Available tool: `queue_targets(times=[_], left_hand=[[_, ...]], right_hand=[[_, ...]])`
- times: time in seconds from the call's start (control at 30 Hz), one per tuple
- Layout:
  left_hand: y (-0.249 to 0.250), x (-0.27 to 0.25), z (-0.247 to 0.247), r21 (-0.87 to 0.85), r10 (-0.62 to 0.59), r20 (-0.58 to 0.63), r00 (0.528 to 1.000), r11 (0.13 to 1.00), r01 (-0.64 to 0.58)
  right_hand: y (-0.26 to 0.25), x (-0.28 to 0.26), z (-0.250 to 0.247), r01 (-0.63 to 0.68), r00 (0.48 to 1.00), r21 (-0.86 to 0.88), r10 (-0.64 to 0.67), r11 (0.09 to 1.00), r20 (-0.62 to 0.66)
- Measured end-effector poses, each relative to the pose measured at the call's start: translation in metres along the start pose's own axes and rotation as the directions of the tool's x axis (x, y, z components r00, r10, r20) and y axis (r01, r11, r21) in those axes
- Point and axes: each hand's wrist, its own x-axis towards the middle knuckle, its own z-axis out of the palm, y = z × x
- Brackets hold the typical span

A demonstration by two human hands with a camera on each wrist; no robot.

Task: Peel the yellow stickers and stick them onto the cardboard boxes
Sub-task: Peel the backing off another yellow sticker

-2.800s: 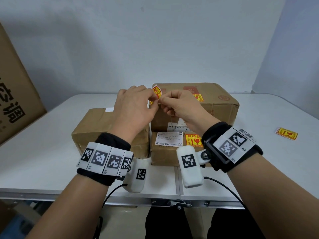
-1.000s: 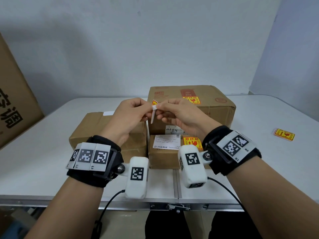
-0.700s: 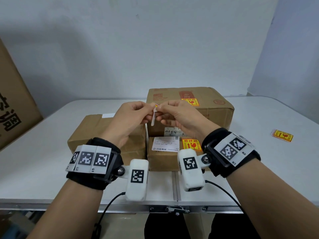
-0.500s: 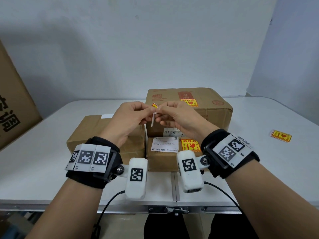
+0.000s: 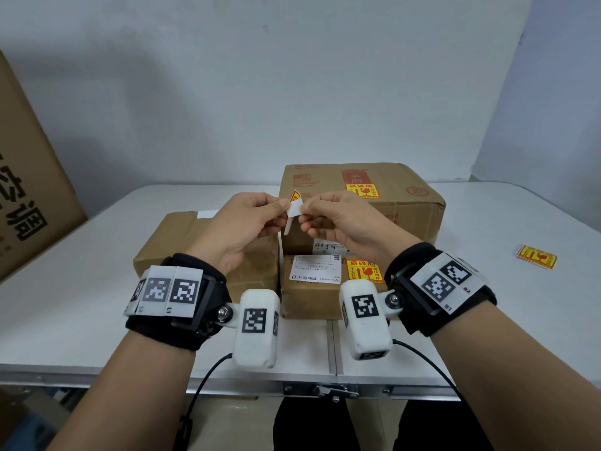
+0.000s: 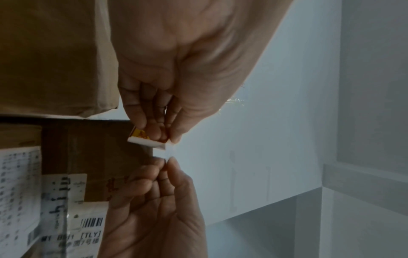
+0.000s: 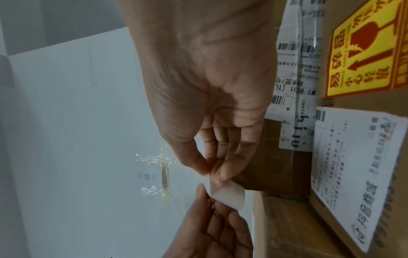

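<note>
Head view shows both hands pinching the yellow sticker [image 5: 294, 206] above the worktop, left hand [image 5: 242, 227] and right hand [image 5: 344, 222] peeling, bare box [image 5: 182, 236] lying nearer the left.

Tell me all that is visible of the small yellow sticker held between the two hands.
The small yellow sticker is thin paper with red print, and its white backing hangs down, partly peeled. It is held in the air above the brown cardboard boxes, touching none. The left hand pinches the yellow part; the right hand pinches the backing.
</note>
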Motion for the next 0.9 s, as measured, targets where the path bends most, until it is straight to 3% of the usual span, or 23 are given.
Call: queue_targets(times=[0.5, 0.9], left_hand=[[0.001, -0.006, 0.001, -0.005, 0.055, -0.038, 0.998, 0.998, -0.056], [0.005, -0.006, -0.007, -0.073, -0.045, 0.043, 0.998, 0.996, 0.048]], right_hand=[[0.000, 0.003, 0.005, -0.014, 0.998, -0.016, 0.015, 1.000, 0.068], [-0.005, 0.005, -0.002, -0.118, 0.985, 0.089, 0.105, 0.989, 0.137]])
